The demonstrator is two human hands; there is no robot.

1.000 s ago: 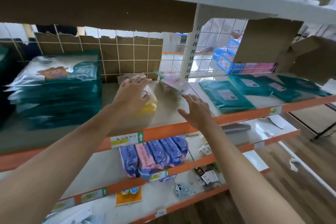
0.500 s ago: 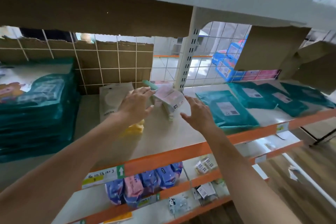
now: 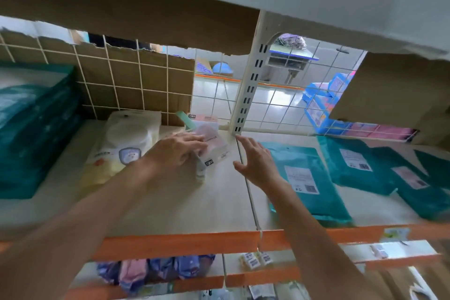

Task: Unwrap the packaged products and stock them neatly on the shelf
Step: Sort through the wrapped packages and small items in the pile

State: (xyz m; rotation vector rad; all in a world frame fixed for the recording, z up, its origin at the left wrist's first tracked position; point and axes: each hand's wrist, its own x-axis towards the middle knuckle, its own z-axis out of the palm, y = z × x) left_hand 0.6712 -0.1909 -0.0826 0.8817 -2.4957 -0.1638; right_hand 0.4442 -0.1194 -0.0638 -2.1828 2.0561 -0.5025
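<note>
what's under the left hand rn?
Pinkish-white packets on the shelf; the left hand lies on them. Its palm hides their left part and anything beneath.

A white wire grid [image 3: 280,105] backs the bay, with torn brown cardboard [image 3: 136,85] behind its left half. A slotted cream upright [image 3: 250,85] stands mid-way. Through the mesh, blue crates [image 3: 321,114] sit on a pale tiled floor [image 3: 211,95], and a small desk [image 3: 289,58] stands farther back.

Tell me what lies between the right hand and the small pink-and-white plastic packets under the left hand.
Only a narrow bare strip of beige shelf board, shown in the head view; the right hand is apart from the pink-and-white packets.
</note>
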